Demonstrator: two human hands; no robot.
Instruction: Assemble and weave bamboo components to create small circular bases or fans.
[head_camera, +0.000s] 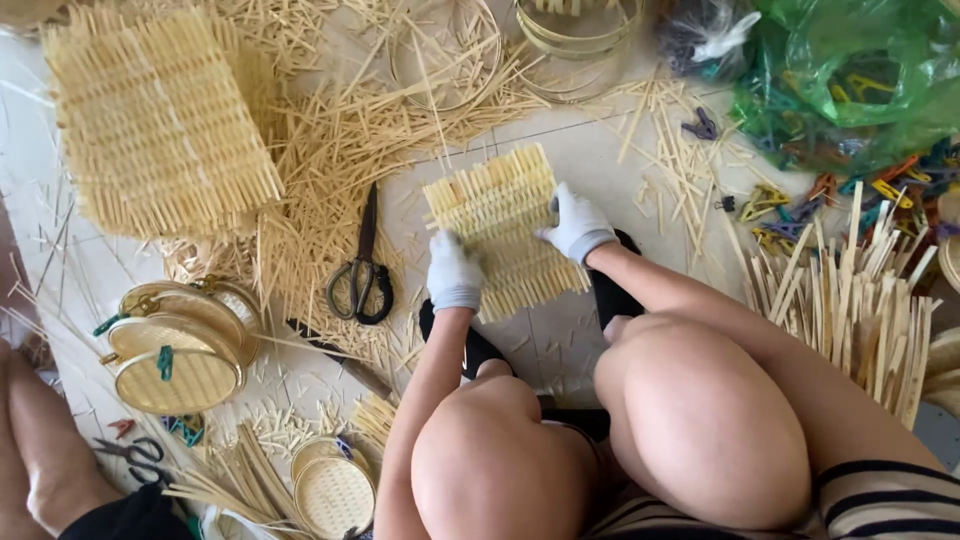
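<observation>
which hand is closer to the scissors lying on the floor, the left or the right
The left hand. It grips the near left edge of the woven bamboo mat, just right of the scissors. The right hand holds the mat's far right edge, with the mat between it and the scissors.

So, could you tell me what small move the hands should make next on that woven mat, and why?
Probably press the strips closer together: both gloved hands, the left hand and the right hand, grip the mat at its edges, and strip ends jut unevenly along its top.

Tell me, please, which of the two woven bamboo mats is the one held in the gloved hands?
The smaller woven mat at centre: the left hand and right hand grip its sides. The larger mat, top left, lies untouched.
</observation>
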